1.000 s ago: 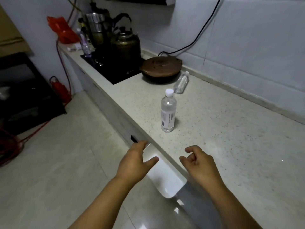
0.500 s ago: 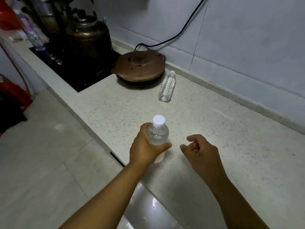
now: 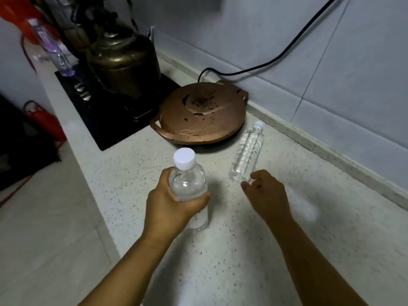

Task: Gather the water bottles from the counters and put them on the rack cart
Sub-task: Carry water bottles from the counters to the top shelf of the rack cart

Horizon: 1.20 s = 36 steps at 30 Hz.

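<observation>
An upright clear water bottle [image 3: 187, 180] with a white cap stands on the speckled counter [image 3: 331, 217], and my left hand [image 3: 170, 208] is wrapped around its body. A second clear bottle [image 3: 248, 151] lies on its side further back, its cap pointing toward the wall. My right hand [image 3: 267, 195] is at that bottle's base end, fingers curled and just touching or nearly touching it, holding nothing. A third bottle [image 3: 53, 49] with a purple tint stands far left at the back.
A round copper electric pan [image 3: 201, 113] sits just behind both bottles, its black cable running up the wall. A dark brass kettle [image 3: 123, 60] stands on a black cooktop [image 3: 106, 120] to the left. The counter's front edge drops to a tiled floor on the left.
The view has come closer to the counter. My left hand keeps its grip on the upright bottle. My right hand has reached forward to the base of the lying bottle.
</observation>
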{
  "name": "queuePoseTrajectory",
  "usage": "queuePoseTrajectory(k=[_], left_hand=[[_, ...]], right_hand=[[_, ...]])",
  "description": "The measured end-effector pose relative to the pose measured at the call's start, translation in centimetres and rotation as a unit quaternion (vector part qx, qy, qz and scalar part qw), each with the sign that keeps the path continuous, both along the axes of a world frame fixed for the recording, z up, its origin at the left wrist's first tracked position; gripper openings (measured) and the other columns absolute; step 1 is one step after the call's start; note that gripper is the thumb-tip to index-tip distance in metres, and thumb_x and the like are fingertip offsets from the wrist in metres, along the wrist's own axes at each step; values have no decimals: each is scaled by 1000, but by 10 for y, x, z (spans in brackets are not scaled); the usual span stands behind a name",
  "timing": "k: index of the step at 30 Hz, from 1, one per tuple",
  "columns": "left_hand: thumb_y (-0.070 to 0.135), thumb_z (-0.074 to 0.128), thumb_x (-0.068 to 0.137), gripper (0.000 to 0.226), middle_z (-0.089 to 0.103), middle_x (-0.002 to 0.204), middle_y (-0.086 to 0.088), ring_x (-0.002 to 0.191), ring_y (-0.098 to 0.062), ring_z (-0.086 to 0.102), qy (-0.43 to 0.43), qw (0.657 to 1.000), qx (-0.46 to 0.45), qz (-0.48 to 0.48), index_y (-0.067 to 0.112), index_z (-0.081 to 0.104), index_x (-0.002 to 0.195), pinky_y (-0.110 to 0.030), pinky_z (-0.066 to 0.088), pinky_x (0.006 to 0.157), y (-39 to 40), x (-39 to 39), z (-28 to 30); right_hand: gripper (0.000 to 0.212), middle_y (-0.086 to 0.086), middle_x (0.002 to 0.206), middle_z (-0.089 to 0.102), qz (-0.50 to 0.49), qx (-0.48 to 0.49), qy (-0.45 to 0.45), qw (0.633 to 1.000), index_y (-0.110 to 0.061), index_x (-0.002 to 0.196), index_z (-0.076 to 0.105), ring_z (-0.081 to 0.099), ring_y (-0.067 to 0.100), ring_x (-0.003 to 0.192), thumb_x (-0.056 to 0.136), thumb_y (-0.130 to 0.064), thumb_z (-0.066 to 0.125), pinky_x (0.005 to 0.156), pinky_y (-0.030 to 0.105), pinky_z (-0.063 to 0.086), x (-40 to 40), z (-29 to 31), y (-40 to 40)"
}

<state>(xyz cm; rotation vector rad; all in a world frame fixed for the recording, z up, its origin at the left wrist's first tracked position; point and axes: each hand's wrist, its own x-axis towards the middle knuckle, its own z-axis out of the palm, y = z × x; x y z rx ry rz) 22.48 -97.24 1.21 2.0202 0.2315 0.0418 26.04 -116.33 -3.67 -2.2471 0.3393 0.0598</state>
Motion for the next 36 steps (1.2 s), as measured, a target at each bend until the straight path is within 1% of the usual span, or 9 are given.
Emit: queuePoseTrajectory(k=[4,8,16,20,23,27,32,34,36], left_hand=[[28,83,58,66,53,102,22,85,-1,57,0,1000,8,8,43,40,107,-17,43,74,0,22,0],[25,84,57,58,52,92,33,78,23,55,-1,1000,-3,17,49,43,90,-9,37,63,-3,37,-6],[31,83,57,59,52,94,33,79,30,50,2,1000,8,17,51,41,93,6,39,55,-1,44,-7],[33,82,58,57,51,94,35,78,19,56,8,1000,14,13,51,41,92,0,42,55,2,34,3],[34,82,56,56,53,93,33,79,20,56,6,1000,15,7,51,42,92,-1,42,55,5,23,12],[33,82,58,56,48,93,36,82,13,51,5,1000,18,-16,49,41,93,-7,36,63,6,6,26],[31,81,61,64,49,94,31,84,3,54,2,997,27,-72,40,39,108,-11,38,65,10,-26,44],[32,82,60,64,53,96,24,87,-5,56,1,995,30,-96,40,40,108,-13,40,65,13,-41,47],[34,82,60,62,54,97,22,88,-6,57,-2,991,34,-130,44,40,105,-13,40,65,16,-60,52]], right_hand=[[48,14,115,55,-41,-8,-8,999,-8,122,47,53,28,106,81,-29,63,85,32,40,62,-30,2],[71,19,119,51,-116,14,-12,993,-6,128,37,52,37,109,72,-36,70,89,46,47,103,-49,12],[102,22,130,47,-159,87,50,982,-10,142,12,49,40,117,66,-35,75,95,45,42,124,-58,23],[99,22,128,49,-157,104,83,979,-11,140,11,52,40,113,66,-34,72,97,46,44,117,-53,13],[94,19,123,53,-157,125,86,976,-13,139,15,55,37,107,67,-35,71,94,48,47,90,-43,6],[90,14,124,54,-150,174,49,972,-16,143,13,53,25,92,74,-21,71,82,36,45,30,-21,-4],[97,7,131,48,-159,225,-22,961,-23,144,14,55,28,109,70,-9,74,90,40,46,-48,20,-5],[87,0,118,52,-148,228,-51,961,-24,139,26,57,20,99,69,-5,75,84,35,47,-81,39,-1],[68,-3,107,59,-147,228,-81,959,-28,120,42,60,12,89,67,-1,74,78,29,47,-118,56,5]])
